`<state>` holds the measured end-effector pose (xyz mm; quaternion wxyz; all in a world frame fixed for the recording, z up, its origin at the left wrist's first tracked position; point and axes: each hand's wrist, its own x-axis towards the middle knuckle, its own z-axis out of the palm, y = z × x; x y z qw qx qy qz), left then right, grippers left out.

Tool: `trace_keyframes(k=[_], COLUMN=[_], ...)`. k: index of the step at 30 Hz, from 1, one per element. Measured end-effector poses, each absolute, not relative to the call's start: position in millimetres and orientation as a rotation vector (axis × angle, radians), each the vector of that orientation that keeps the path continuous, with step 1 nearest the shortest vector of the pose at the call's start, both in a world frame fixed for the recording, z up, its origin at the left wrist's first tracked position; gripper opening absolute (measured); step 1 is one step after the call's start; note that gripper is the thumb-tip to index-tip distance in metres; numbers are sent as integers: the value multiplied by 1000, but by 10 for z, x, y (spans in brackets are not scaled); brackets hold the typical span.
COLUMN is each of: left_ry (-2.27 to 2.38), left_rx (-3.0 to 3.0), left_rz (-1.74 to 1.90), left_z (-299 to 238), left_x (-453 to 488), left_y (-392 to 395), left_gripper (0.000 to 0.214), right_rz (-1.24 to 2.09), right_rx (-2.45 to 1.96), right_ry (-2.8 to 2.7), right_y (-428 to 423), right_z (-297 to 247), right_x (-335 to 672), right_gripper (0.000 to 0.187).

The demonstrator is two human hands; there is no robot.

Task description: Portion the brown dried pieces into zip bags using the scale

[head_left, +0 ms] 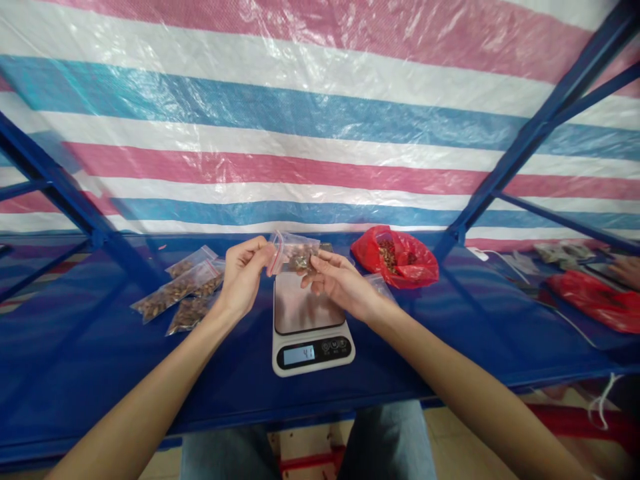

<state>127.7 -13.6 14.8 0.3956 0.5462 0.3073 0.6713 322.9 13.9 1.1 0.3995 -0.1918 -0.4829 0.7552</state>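
Note:
My left hand [243,277] and my right hand [340,283] both pinch a small clear zip bag [294,253] holding a few brown pieces, just above a digital kitchen scale [309,327]. The scale's steel plate is bare, and its display reads about 4.1. Left of my left hand lie several filled zip bags of brown pieces [175,293]. A red plastic bag [395,259] with similar brown pieces sits open beyond my right hand. Partly under my right wrist is another clear bag [380,287].
The work surface is a blue table [100,353] with a blue metal frame [540,127] and a striped plastic tarp [300,133] behind it. At far right, a co-worker's hand [625,270] is beside a second red bag [595,300] and a white cable.

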Motion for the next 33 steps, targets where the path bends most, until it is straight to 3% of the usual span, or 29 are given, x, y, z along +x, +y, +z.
trace_keyframes(k=[5, 13, 17, 24, 33], left_ry=[780, 878, 903, 917, 909], left_rx=[1367, 1305, 1288, 1308, 1272], left_rz=[1619, 1616, 1613, 1595, 1615], left_z=[148, 147, 154, 146, 138], left_x=[1240, 1118, 1116, 1090, 1014], left_y=[-123, -35, -28, -15, 9], left_gripper=[43, 40, 38, 37, 37], right_rz=[1784, 982, 805, 125, 13], right_rx=[-545, -1045, -1246, -1472, -1507], right_ry=[-1043, -1254, -1479, -1969, -2055], right_y=[363, 625, 688, 962, 1130], right_z=[154, 320, 363, 502, 589], right_x=[3529, 4972, 5388, 5261, 5102], right_gripper=[35, 43, 51, 24, 22])
